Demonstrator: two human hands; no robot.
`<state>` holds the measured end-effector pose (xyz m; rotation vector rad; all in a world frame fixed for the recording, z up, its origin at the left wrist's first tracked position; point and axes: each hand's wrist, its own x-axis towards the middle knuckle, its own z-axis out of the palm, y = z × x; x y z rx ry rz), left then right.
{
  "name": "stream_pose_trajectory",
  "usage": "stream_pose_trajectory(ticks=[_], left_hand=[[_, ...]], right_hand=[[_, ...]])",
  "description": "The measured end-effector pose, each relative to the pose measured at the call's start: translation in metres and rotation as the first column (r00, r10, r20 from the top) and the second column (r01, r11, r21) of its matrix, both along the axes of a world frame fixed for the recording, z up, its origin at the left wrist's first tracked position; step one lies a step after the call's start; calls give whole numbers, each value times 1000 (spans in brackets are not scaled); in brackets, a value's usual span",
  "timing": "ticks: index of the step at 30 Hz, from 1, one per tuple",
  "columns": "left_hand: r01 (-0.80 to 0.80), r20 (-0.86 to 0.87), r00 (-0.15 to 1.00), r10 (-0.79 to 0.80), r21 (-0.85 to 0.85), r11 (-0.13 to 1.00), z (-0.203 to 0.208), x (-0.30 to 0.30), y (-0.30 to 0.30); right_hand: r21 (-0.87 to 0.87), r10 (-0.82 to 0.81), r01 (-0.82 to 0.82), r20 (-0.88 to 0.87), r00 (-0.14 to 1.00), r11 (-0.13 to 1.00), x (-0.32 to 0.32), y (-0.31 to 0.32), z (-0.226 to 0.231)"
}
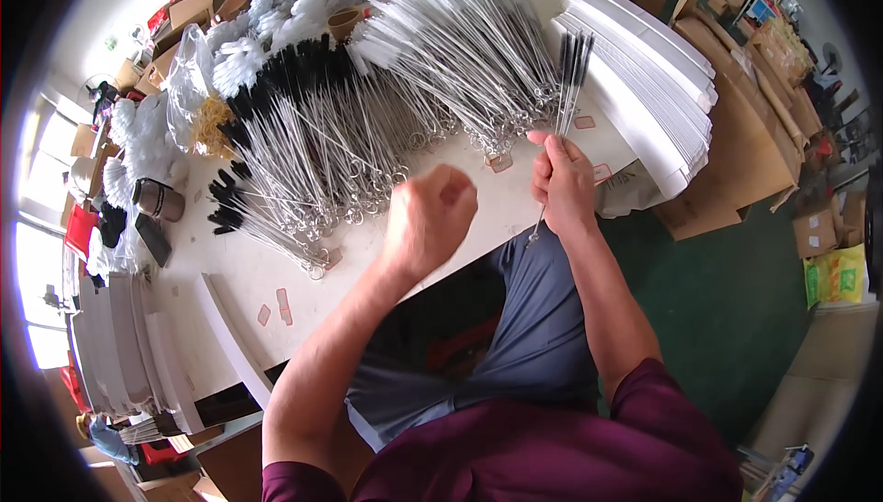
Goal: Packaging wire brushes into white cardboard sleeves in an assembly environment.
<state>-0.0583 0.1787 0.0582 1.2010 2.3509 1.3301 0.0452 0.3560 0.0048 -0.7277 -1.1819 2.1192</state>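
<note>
A person's right hand (563, 185) pinches a small bunch of black-tipped wire brushes (572, 79) upright above the white surface (258, 272), fingers closed round the wire stems. The left hand (428, 217), blurred, is curled into an empty fist just beside it. Heaps of white brushes (460, 33) and black brushes (285, 70) cover the surface. Stacked white card sleeves (653, 70) lie to the right; small pink labels (283, 304) dot the near edge. Brown cardboard boxes (736, 162) sit beyond.

White worktable (478, 217), heaps of wire-handled brushes (368, 134) with black and white bristles, stacked white card strips (644, 70), small pink tags (283, 304), dark cylindrical can (158, 199)
</note>
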Motion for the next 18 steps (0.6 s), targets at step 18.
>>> stream_pose_trajectory(ticks=[18], left_hand=[[-81,-195,980,43,-188,979,-25,-54,109]], right_hand=[[190,-24,29,-30,999,981,-3,-5,-6]])
